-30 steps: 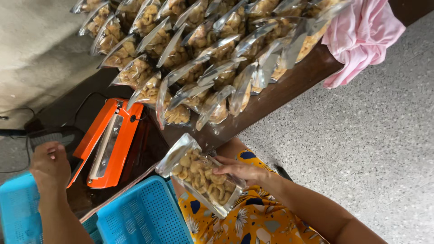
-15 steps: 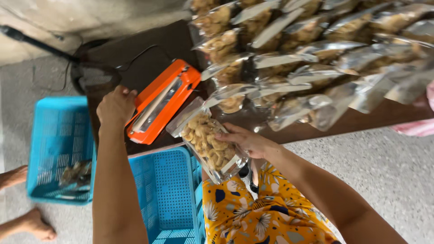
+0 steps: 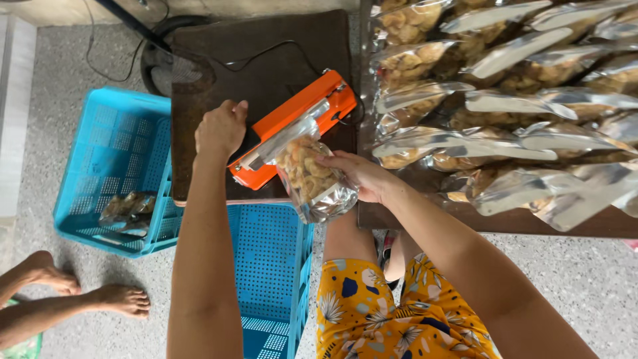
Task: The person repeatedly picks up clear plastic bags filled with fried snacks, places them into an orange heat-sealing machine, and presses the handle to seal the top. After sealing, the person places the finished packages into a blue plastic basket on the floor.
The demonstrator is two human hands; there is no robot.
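Observation:
My left hand [image 3: 221, 126] is closed on the black handle of an orange heat sealer [image 3: 292, 129] that lies on a dark low table [image 3: 266, 60]. My right hand [image 3: 359, 174] holds a clear and silver pouch of pale snack pieces [image 3: 312, 176], whose open top lies across the sealer's jaw. The pouch body hangs over the table's front edge.
Several filled pouches [image 3: 505, 106] lie in rows on a wooden table at the right. A blue plastic basket [image 3: 119, 166] on the left holds a few sealed pouches; a second blue basket [image 3: 269, 266] sits below the sealer. Another person's bare feet [image 3: 100, 296] rest at lower left.
My left hand has gone from beside the sealer onto its handle. My right hand has brought the pouch up so its mouth rests in the sealer. The camera view has shifted right.

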